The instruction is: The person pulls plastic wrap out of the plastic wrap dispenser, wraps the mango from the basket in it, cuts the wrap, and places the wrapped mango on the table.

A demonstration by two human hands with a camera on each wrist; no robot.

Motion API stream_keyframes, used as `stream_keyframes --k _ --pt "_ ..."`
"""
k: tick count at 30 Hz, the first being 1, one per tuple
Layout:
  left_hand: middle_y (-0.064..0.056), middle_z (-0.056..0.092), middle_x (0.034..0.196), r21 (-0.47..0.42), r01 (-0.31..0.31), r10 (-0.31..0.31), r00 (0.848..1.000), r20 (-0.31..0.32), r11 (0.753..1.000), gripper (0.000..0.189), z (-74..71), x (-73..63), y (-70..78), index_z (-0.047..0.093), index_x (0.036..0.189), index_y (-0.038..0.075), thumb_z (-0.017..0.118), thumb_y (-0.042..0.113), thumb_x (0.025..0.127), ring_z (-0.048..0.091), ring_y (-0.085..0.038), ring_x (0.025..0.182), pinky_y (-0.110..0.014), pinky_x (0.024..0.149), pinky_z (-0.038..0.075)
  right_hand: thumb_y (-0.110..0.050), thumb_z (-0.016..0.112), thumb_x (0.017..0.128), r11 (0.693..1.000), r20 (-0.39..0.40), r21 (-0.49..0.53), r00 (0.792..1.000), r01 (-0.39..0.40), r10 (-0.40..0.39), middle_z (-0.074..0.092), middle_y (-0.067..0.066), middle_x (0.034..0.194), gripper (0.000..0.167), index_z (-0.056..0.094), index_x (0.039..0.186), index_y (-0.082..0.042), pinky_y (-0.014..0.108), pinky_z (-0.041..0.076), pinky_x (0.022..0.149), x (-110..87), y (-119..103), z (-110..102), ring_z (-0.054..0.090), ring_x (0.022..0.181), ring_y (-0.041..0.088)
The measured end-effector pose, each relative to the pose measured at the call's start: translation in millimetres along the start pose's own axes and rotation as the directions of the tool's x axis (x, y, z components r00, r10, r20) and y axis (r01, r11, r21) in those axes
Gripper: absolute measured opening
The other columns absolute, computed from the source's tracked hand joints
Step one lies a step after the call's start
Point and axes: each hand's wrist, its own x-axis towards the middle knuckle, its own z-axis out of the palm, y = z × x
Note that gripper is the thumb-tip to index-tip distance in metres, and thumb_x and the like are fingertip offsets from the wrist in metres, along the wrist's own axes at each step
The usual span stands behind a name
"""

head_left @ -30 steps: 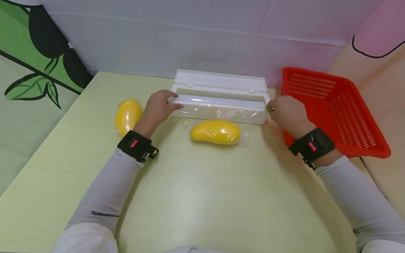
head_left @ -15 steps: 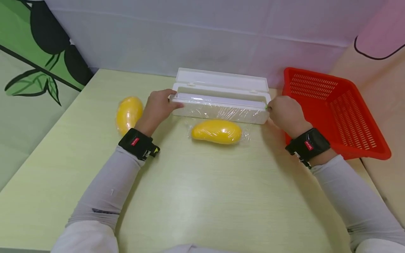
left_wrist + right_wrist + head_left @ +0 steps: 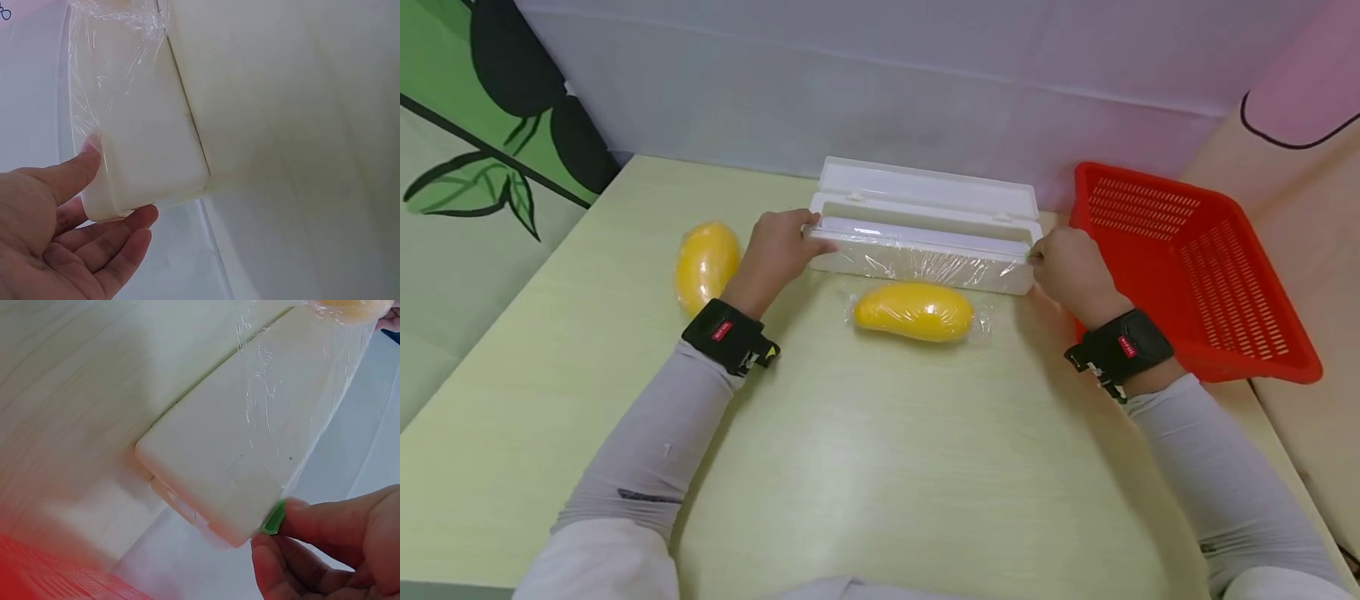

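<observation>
A white cling film box (image 3: 917, 265) stands at the back of the table, its hinged lid (image 3: 928, 182) raised. Clear film lies over its front edge and hangs down the front. My left hand (image 3: 777, 254) grips the box's left end, thumb on the film-covered front, as the left wrist view also shows. At the right end, my right hand (image 3: 1072, 271) pinches a small green slide cutter (image 3: 273, 519) between thumb and forefinger; the fingers hide most of it in the head view. Just in front of the box lies a film-wrapped yellow mango (image 3: 913, 312).
Another shiny yellow mango (image 3: 707, 267) lies left of the left wrist. On the right, a red plastic basket (image 3: 1247, 367) stands close beside the right hand and wrist. A cloth backdrop (image 3: 775, 92) rises directly behind the table.
My right wrist has shifted slightly left and the right hand covers more of the green slide cutter. The left hand keeps its grip; the mangoes and box stay in place.
</observation>
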Motion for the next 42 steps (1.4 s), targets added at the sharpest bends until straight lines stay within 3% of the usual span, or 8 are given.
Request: stream_keyframes --k 7,14,28,31,37,42 --pt "-0.019 0.061 0.133 0.017 -0.002 0.002 1.0 -0.007 1.0 0.061 -0.7 0.3 1.6 0.058 0.135 -0.001 0.076 0.035 0.089 0.058 -0.034 0.117 -0.043 0.101 0.046 -0.004 0.061 0.092 0.998 -0.031 0.041 0.999 -0.04 0.041 0.064 0.017 0.071 0.019 0.075 0.089 0.008 0.037 0.041 0.06 0.6 -2 3 0.053 0.07 0.033" --pt "-0.019 0.06 0.135 0.009 0.016 -0.016 1.0 0.006 1.0 0.061 1.2 0.5 2.1 0.057 0.137 -0.001 0.075 0.034 0.09 0.057 -0.032 0.117 -0.042 0.099 0.046 -0.006 0.059 0.094 0.997 -0.083 0.047 0.994 -0.064 0.068 0.064 0.018 0.066 0.026 0.072 0.076 0.008 0.039 0.04 0.058 0.8 -4 8 0.054 0.068 0.035" --pt "-0.018 0.06 0.135 0.035 0.006 -0.005 1.0 -0.015 0.999 0.06 4.6 2.9 0.2 0.058 0.136 0.0 0.075 0.033 0.089 0.056 -0.034 0.125 -0.044 0.105 0.043 -0.008 0.061 0.096 0.985 -0.07 0.111 0.987 -0.135 0.143 0.068 0.026 0.085 0.022 0.073 0.1 0.011 0.043 0.046 0.067 2.5 -11 15 0.053 0.077 0.037" --pt "-0.018 0.06 0.135 0.035 0.005 -0.005 1.0 -0.017 0.999 0.059 3.4 1.6 1.2 0.059 0.135 0.0 0.076 0.033 0.089 0.056 -0.033 0.125 -0.044 0.105 0.043 -0.007 0.061 0.096 0.987 -0.075 0.103 0.989 -0.123 0.131 0.068 0.026 0.088 0.022 0.073 0.1 0.01 0.045 0.047 0.07 4.1 -14 16 0.054 0.08 0.037" --pt "-0.019 0.061 0.134 0.029 -0.005 0.005 1.0 -0.018 1.0 0.058 2.5 1.2 1.7 0.06 0.134 -0.001 0.077 0.031 0.089 0.057 -0.034 0.123 -0.044 0.104 0.044 -0.006 0.057 0.094 0.995 -0.129 0.073 0.989 -0.063 0.072 0.061 0.022 0.077 0.023 0.072 0.086 0.009 0.043 0.042 0.065 6.4 -22 19 0.052 0.075 0.036" --pt "-0.018 0.06 0.136 0.036 0.001 -0.001 1.0 -0.015 0.999 0.058 3.7 2.1 1.0 0.059 0.135 0.0 0.076 0.032 0.089 0.056 -0.033 0.124 -0.044 0.105 0.044 -0.006 0.059 0.094 0.995 -0.14 0.079 0.988 -0.053 0.064 0.061 0.022 0.079 0.022 0.073 0.086 0.009 0.043 0.041 0.068 7.3 -27 22 0.051 0.076 0.035"
